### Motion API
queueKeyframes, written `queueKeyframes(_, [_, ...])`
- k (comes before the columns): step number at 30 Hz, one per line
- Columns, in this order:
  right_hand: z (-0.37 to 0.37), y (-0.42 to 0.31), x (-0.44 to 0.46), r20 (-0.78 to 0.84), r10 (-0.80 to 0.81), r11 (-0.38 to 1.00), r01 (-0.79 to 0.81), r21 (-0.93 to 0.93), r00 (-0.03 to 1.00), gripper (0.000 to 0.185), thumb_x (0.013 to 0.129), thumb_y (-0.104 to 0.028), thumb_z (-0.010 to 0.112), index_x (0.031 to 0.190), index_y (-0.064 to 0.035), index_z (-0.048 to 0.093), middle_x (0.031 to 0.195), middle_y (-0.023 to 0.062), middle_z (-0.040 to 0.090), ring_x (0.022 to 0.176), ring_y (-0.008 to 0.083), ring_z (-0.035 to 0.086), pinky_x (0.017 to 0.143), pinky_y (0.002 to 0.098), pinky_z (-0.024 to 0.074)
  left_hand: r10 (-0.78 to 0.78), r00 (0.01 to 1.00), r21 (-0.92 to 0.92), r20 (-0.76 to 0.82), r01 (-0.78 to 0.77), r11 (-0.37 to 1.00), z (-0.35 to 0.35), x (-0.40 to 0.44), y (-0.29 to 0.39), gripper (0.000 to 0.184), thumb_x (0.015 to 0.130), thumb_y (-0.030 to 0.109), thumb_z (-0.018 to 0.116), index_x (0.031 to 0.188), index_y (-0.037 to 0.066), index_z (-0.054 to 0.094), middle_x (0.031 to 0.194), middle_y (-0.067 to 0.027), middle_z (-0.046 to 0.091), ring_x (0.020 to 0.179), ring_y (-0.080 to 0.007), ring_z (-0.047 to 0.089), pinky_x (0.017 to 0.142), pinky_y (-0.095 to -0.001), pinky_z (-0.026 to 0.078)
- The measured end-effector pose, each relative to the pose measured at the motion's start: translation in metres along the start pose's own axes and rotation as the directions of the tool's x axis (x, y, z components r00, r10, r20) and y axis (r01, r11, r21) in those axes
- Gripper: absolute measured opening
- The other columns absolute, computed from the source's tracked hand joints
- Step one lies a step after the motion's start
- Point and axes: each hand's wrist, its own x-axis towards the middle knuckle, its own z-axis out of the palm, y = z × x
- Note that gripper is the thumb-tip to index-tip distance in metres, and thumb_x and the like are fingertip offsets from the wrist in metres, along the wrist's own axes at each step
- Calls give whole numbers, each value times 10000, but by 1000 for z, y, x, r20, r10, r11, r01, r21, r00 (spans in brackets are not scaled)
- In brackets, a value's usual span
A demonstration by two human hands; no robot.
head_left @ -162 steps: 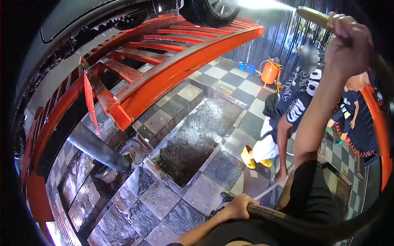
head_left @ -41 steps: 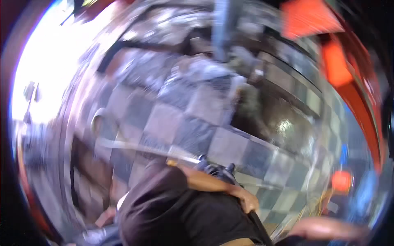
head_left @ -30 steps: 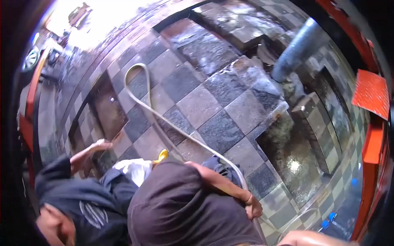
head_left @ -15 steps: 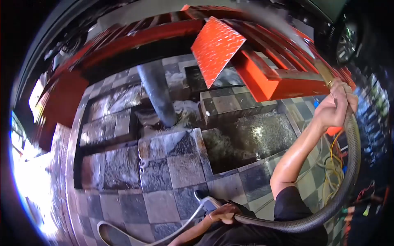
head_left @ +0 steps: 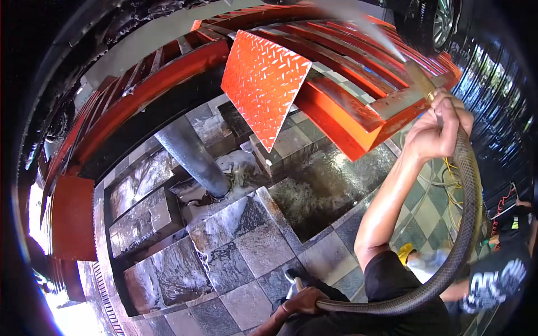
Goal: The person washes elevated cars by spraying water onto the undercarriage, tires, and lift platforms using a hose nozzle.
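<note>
My right hand (head_left: 440, 126), raised at the right, is closed round a thick grey-brown hose (head_left: 468, 190) just behind its brass nozzle (head_left: 419, 79). A white jet of water (head_left: 375, 31) shoots from the nozzle up and to the left, toward the car's underside. The hose bends down past my right arm and crosses low in front of my body. There my left hand (head_left: 305, 301) is wrapped round its lower stretch. Beyond the nozzle lies an orange-red lift platform (head_left: 386, 112) with slats and a tilted diamond-plate flap (head_left: 266, 84).
A grey lift column (head_left: 193, 162) rises from a wet, foamy pit (head_left: 319, 190) with stepped edges. Chequered tiles (head_left: 263, 252) surround it. A car wheel (head_left: 440, 25) hangs above at the right. Another person (head_left: 493, 285) is at the lower right, near yellow cables and thin hoses.
The view has swung, so the platform and pit sit further left. My right hand and the nozzle appear slightly higher and further left. Another person shows more at the lower right. Water still sprays.
</note>
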Motion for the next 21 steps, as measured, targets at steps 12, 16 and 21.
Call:
queueKeyframes(12, [115, -98, -97, 97, -9, 994, -2, 110, 995, 99, 719, -13, 482, 680, -48, 398, 618, 77, 420, 644, 204, 452, 719, 401, 395, -139, 950, 307, 278, 49, 950, -52, -149, -51, 292, 616, 276, 638, 882, 157, 662, 820, -122, 639, 788, -325, 615, 691, -451, 481])
queueKeyframes(16, [152, -138, -117, -95, -25, 1000, 24, -15, 995, 88, 703, 3, 482, 704, -46, 409, 614, 71, 437, 633, 192, 462, 725, 392, 413, -95, 938, 219, 335, 20, 975, -68, -214, -64, 281, 603, 264, 632, 857, 148, 661, 800, -124, 641, 793, -325, 613, 704, -450, 482])
queueKeyframes(21, [206, -183, -135, -168, -43, 996, 30, -79, 985, 79, 734, -14, 469, 706, -72, 423, 634, 69, 454, 631, 169, 455, 737, 366, 411, 51, 956, 197, 288, -111, 974, -70, -259, -69, 322, 603, 238, 627, 904, 133, 669, 834, -134, 642, 816, -321, 611, 744, -437, 478])
